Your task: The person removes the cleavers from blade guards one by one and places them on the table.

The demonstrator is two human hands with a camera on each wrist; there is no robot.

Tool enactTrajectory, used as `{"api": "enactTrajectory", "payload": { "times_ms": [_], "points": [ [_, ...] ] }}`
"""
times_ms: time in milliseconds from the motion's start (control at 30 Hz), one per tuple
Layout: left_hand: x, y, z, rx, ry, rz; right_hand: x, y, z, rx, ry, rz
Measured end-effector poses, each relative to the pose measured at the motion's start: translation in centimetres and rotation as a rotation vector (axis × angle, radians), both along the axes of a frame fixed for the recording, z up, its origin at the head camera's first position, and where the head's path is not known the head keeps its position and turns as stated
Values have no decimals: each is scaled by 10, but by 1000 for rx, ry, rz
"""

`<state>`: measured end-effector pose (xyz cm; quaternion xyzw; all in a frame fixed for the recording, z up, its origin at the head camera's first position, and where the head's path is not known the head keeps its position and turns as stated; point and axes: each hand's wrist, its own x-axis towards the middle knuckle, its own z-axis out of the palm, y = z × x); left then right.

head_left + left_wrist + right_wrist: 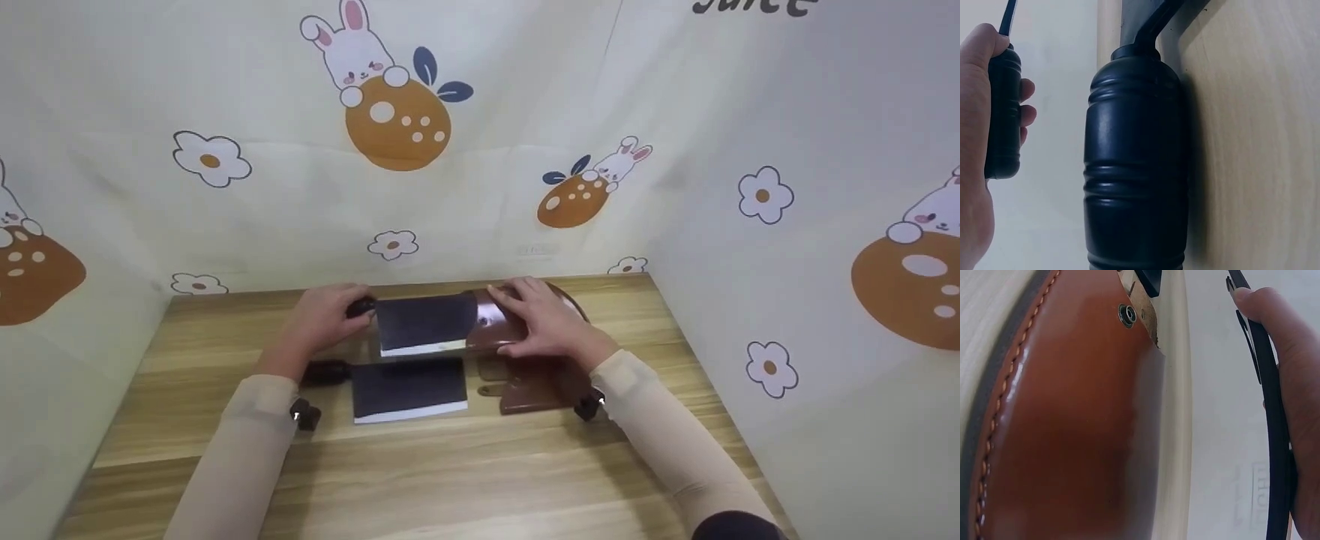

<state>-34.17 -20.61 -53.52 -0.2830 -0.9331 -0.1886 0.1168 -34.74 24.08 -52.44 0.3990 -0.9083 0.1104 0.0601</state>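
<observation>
In the head view my left hand (324,319) grips the black handle (361,306) of a cleaver (426,321), held above the far part of the table. Its dark blade with a bright cutting edge points right, and its end is inside a brown leather sheath (486,330). My right hand (553,319) holds that sheath, thumb and fingers across it. The left wrist view shows fingers wrapped round the ridged handle (1005,112); the right wrist view shows the raised sheath (1276,416) edge-on in the hand. How far the blade reaches inside is hidden.
A second cleaver (409,390) lies on the wooden table (420,480) nearer me, its black handle (1134,140) to the left. Right of it lies another brown leather sheath (536,390) with a strap and snap. Walls with printed rabbits (397,124) enclose the table.
</observation>
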Motion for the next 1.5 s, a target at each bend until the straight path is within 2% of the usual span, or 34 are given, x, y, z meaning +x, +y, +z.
{"api": "enactTrajectory", "payload": {
  "times_ms": [233, 633, 1133, 1333, 1500],
  "points": [
    [-2, -2, 3, 1, -32, 2, 1, 6, 1, -3, -13, -19],
    [-5, -3, 4, -14, -39, 7, 1, 9, 2, -7, -3, -33],
    [2, -5, 4, 0, -42, 9, 5, 12, 1, 4, -8, -59],
    [1, -6, 3, -9, -34, 9, 6, 13, 0, 14, -1, -74],
    [0, -7, 3, -6, -38, 13, 4, 15, 1, 10, 14, -55]
  ]
}}
